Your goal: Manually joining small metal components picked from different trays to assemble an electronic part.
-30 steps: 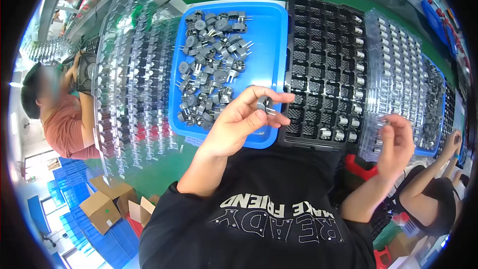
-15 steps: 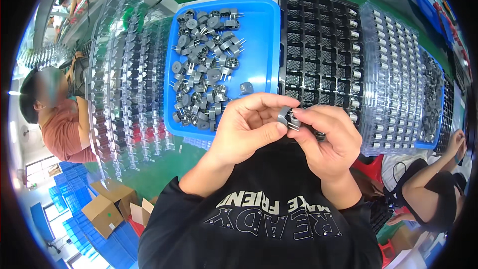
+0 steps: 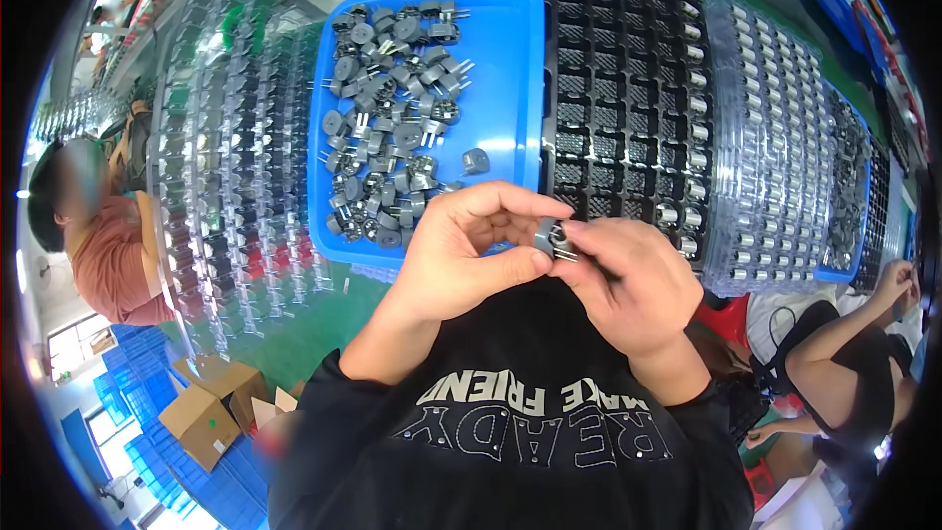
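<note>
pinching grey plug part (image 3: 546, 234) between both hands; metal prongs point right

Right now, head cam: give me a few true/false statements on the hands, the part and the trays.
1. Both hands, left hand and right hand, meet on one small grey part. True.
2. The blue tray holds no parts. False: it holds a pile of grey pronged parts.
3. The black grid tray lies right of the blue tray. True.
4. The black grid tray is filled in every cell. False: most cells look empty; a few parts sit near its right edge.
</note>
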`<state>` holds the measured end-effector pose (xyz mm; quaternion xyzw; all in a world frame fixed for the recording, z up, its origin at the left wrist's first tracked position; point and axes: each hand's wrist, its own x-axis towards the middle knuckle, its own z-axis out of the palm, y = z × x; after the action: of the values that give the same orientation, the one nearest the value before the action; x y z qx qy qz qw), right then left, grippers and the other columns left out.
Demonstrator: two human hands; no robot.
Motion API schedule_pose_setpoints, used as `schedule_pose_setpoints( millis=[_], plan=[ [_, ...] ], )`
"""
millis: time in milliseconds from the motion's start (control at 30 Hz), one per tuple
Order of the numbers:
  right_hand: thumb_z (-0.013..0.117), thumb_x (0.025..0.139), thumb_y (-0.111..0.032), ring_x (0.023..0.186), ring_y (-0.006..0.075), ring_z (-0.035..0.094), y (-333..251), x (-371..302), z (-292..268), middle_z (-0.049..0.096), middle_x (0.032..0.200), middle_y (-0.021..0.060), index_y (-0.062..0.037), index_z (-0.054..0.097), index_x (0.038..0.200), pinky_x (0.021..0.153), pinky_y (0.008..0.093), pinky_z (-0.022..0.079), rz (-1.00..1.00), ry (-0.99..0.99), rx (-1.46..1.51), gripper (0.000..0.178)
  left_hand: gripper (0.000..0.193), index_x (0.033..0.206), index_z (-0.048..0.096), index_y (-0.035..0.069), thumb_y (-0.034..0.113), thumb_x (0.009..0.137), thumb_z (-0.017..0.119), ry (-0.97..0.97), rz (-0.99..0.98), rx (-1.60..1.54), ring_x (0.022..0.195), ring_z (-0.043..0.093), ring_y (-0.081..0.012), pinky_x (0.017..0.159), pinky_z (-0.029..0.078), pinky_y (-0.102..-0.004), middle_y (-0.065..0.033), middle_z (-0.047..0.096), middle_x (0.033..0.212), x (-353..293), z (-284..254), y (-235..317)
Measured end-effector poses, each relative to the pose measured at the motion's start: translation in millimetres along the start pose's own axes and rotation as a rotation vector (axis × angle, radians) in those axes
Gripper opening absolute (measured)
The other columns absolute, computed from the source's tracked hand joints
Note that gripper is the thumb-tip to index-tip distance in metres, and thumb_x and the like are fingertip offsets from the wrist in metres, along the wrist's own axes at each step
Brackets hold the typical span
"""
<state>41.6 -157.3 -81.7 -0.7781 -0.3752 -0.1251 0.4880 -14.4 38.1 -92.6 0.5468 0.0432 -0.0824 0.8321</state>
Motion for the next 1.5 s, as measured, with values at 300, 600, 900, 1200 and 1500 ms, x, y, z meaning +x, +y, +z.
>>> schedule_pose_setpoints(
  millis=[300, 600, 900, 1200, 1500],
  plan=[
    [0.078, 0.078, 0.004, 0.084, 0.0211, 0.066, 23.5, -26.5, -33.2, 0.07, 0.093, 0.0139, 0.0011, 0.068, 0.086, 0.078, 0.0313, 0.052, 0.363, 0.0, 0.106, 0.013, 0.047, 0.117, 0.073, 0.004, -0.004, 0.071, 0.081, 0.23, 0.228, 0.983, 0.095, 0.071, -0.0201, 0.081, 0.056, -0.0321, -0.0091, 0.073, 0.112, 2.1, -6.4, 10.1],
    [0.074, 0.078, -0.007, 0.086, 0.0272, 0.062, 27.8, -31.6, -24.5, 0.063, 0.093, 0.0054, -0.0087, 0.068, 0.087, 0.079, 0.0393, 0.048, 0.179, -0.417, -0.416, 0.011, 0.041, 0.114, 0.072, 0.01, 0.008, 0.075, 0.081, 0.329, 0.228, 1.619, 0.103, 0.064, -0.0301, 0.091, 0.045, -0.0416, -0.0069, 0.069, 0.107, 23.3, -25.9, -6.3],
    [0.077, 0.085, -0.017, 0.075, 0.0292, 0.069, 90.3, 18.1, -117.7, 0.072, 0.087, 0.0133, -0.0031, 0.073, 0.105, 0.072, 0.0382, 0.054, 0.536, 0.028, -0.607, 0.024, 0.027, 0.111, 0.072, 0.005, -0.001, 0.084, 0.069, 0.319, 0.268, 1.504, 0.102, 0.064, -0.032, 0.091, 0.048, -0.0421, -0.0125, 0.067, 0.107, 17.2, -23.9, 7.1],
    [0.08, 0.08, -0.031, 0.069, 0.023, 0.067, 147.6, 57.9, -136.9, 0.067, 0.07, 0.0101, -0.0048, 0.062, 0.081, 0.068, 0.0364, 0.052, 0.786, -0.117, -0.691, 0.032, 0.027, 0.109, 0.072, 0.004, -0.004, 0.084, 0.071, 0.361, -0.048, 1.041, 0.081, 0.064, -0.0143, 0.074, 0.051, -0.0298, -0.0089, 0.072, 0.104, 7.8, -16.2, 16.9],
    [0.067, 0.086, -0.011, 0.072, 0.0127, 0.057, 157.8, 51.2, -142.1, 0.061, 0.075, 0.0027, -0.0041, 0.067, 0.096, 0.068, 0.0287, 0.045, 0.595, -0.16, -0.516, 0.013, 0.033, 0.121, 0.058, 0.0, 0.006, 0.092, 0.073, 0.161, 0.075, 0.112, 0.099, 0.068, -0.0192, 0.088, 0.055, -0.0318, -0.018, 0.068, 0.121, 8.4, -27.6, 10.5]
  ],
)
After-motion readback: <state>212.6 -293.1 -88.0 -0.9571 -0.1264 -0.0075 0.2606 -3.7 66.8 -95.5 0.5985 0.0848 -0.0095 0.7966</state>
